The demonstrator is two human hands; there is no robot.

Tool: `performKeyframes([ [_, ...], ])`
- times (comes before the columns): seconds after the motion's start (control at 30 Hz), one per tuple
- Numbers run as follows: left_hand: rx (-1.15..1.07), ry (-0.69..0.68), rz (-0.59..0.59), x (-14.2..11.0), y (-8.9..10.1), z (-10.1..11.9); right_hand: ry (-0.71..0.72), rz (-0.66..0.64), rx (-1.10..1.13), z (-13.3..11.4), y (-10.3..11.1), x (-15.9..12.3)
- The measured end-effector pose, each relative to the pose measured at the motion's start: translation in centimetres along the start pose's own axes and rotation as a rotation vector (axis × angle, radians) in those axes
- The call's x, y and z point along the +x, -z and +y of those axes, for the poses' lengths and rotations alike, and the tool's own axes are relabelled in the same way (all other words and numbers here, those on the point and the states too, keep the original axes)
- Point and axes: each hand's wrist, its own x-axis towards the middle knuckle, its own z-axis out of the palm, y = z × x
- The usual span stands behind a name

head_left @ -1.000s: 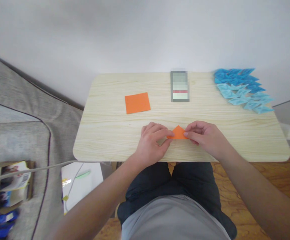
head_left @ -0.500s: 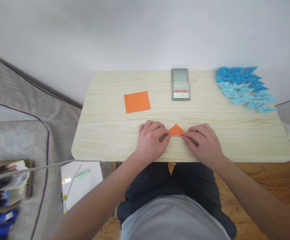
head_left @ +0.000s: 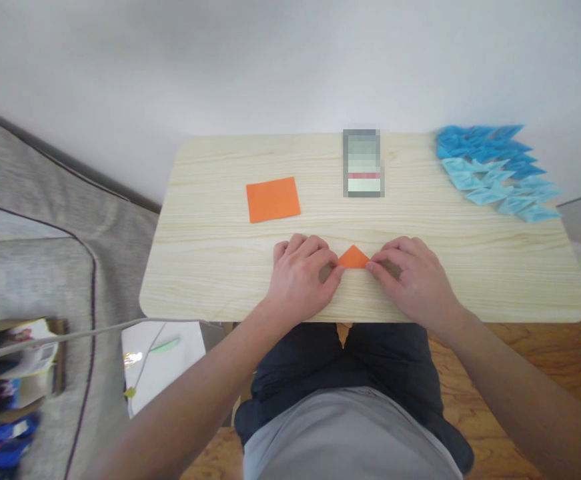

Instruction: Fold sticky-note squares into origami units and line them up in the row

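A small piece of orange paper (head_left: 353, 258), folded into a triangle with its peak toward the wall, lies near the front edge of the table. My left hand (head_left: 303, 275) pinches its left corner between thumb and fingers. At the opposite corner, the thumb and fingertips of my right hand (head_left: 413, 279) are closed on the paper. Beyond my left hand lies a flat orange rectangle of paper (head_left: 273, 200). The triangle's two lower corners are partly covered by my fingertips.
A blurred-out phone-like device (head_left: 363, 164) lies at the back of the wooden table (head_left: 205, 220). Dark and light blue folded paper pieces (head_left: 490, 167) are grouped at the back right. To the left are a grey sofa (head_left: 115, 267), a cable (head_left: 105, 330) and an open box (head_left: 25, 367).
Both hands keep hold of the triangle's corners, with only slight finger shifts. The whole view has shifted a little; the papers otherwise stay in place.
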Motion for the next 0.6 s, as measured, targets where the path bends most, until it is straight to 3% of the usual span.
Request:
performKeyframes([
  [0.3,0.027,0.038,-0.045,0.8,-0.4,0.3,-0.051,0.022,-0.140,-0.7,-0.6,-0.3],
  [0.6,0.030,0.092,-0.131,1.4,0.2,0.5,-0.099,-0.079,-0.200,-1.1,0.2,0.3],
])
